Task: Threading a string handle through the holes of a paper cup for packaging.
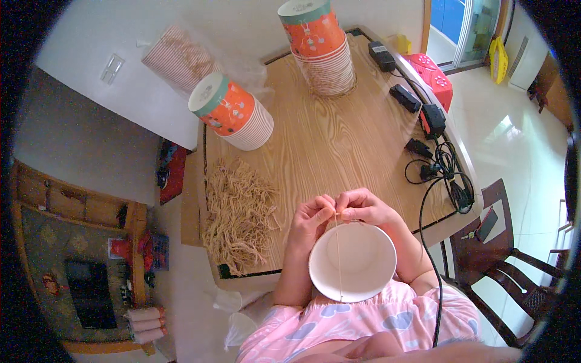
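A white-lined paper bucket (378,260) rests against my body with its wide mouth facing up. One thin beige string (339,260) crosses the mouth from the near rim to the far rim. At the far rim my left hand (313,219) pinches the string between thumb and forefinger. Close beside it, nearly touching, my right hand (363,207) is also closed in a pinch on the string. Whether a knot lies between the fingertips is too small to tell. Left of my hands, a loose pile of beige cut strings (236,212) lies on the wooden table (327,145).
Two stacks of orange and green paper buckets, a nearer one (233,112) and a farther one (321,51), stand on the table. Striped buckets in clear plastic (178,57) lie behind. Black adapters (404,98) and a coiled cable (457,181) line the right edge, near a chair (484,242).
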Demonstrator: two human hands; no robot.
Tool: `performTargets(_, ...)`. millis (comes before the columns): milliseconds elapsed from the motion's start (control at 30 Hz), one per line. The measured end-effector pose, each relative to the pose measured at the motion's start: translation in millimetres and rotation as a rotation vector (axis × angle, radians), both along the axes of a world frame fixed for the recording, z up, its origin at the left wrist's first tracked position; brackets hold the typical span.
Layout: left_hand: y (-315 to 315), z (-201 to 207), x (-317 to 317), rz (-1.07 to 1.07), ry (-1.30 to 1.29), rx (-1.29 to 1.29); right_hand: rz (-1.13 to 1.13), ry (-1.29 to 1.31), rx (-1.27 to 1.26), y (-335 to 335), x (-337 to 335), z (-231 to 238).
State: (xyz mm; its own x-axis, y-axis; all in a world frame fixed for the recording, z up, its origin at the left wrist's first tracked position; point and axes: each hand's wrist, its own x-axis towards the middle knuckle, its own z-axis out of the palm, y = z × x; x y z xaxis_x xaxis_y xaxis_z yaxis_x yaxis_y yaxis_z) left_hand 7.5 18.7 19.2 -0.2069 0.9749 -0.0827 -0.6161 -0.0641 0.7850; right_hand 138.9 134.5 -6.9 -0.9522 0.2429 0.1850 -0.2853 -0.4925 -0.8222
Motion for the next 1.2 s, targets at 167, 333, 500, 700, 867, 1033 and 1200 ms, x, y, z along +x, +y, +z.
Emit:
performTargets(167, -1, 3, 8, 0.153, 0.214, -0.015, -0.015, 0.042, -0.046, -2, -1, -5)
performTargets(333, -4, 15, 15, 0.450, 0.989, 0.071, 0.002, -0.016, -0.027, 1, 2, -3)
performTargets(500, -1, 20, 8, 0.510, 1.419, 0.158, -0.123, -0.092, 0.224, 3, 4, 10)
performTargets(700, -1, 28, 9, 0.529, 1.560, 0.120, -0.312, -0.100, 0.656, 2, 6, 24)
performTargets(867, -2, 21, 5, 0.390, 1.093, -0.005, -0.253, -0.197, 0.440, -1, 11, 31)
performTargets(1033, -6, 11, 1, 0.358, 0.902, -0.059, -0.308, -0.292, 0.465, -2, 8, 30)
performTargets(1200, -8, 15, 1, 0.304, 0.846, -0.082, -0.365, -0.337, 0.526, -3, 8, 34)
